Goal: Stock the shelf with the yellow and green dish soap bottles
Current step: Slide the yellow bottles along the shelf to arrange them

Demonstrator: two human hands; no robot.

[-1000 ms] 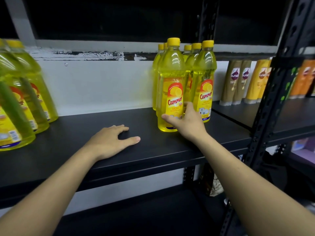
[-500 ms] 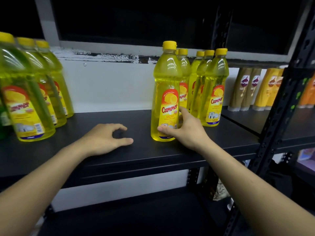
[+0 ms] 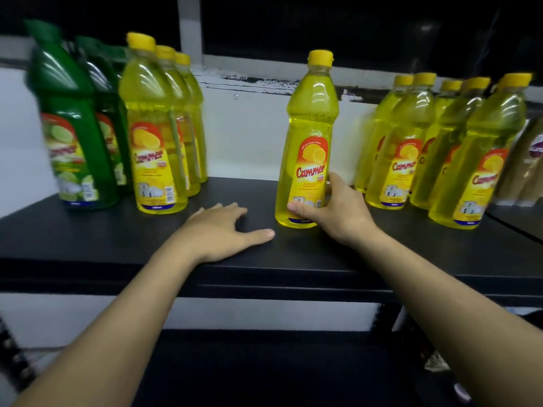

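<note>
Head view showed the right hand [image 3: 338, 212] gripping the lone bottle [image 3: 311, 136] low down, with the thumb across the foot of the label and the fingers curled round its right side. The bottle stood upright on the shelf [image 3: 88, 239], in the open stretch between two groups of yellow bottles. Half a second earlier it had stood just in front of the right cluster [image 3: 411, 148]. Now it was well apart from that cluster, moved toward the left row [image 3: 155, 127] but still clear of it. The left hand [image 3: 223, 230] stayed flat on the shelf, palm down, fingers loosely spread and holding nothing. Its thumb tip lay near the bottle's base without touching. The view had swung left too. Green bottles [image 3: 70, 127] now stood in plain sight, blurred, just beside the left row, and the tan bottles [image 3: 529, 160] had slid to the right edge.
</note>
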